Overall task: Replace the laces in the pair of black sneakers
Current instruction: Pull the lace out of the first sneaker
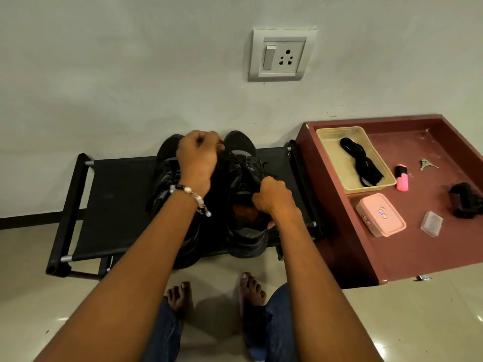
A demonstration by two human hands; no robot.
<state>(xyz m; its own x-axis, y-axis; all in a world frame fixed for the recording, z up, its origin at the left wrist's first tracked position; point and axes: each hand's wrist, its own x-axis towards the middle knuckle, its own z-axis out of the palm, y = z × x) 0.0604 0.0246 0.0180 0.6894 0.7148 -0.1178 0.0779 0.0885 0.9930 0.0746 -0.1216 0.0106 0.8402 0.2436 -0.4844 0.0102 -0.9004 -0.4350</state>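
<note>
A low black shoe rack (109, 194) stands against the wall, and beside it on the person's right is a shallow maroon counter (407, 253) with a raised rim. The pair of black sneakers (241, 155) sits side by side on the rack's fabric shelf, toes toward the wall, heels toward the person.

On the counter, a clear plastic tray (329, 142) holds a coiled bundle of black laces (362, 163), apparently the replacements, not yet touched. Nearer the person lie a closed pink box (380, 214), a pink highlighter (402, 178), a small clear case (431, 223), a black object (466, 201) at the edge and a pair of keys (427, 164).

The left hand (198, 156), a beaded bracelet (192, 195) on its wrist, is closed in a pinch above the toe end of the lacing on the right-hand sneaker; it seems to have a lace strand between the fingertips, though black on black makes that hard to confirm. The right hand (271, 198) is curled tightly around the tongue or collar of the same shoe, steadying it.

The step in hand looks like unthreading the old lace from this sneaker. The next move would call for drawing the strand clear of its eyelets row by row while the right hand braces the shoe, then doing the same on the left sneaker, partly hidden under the left forearm, before reaching for the tray.
</note>
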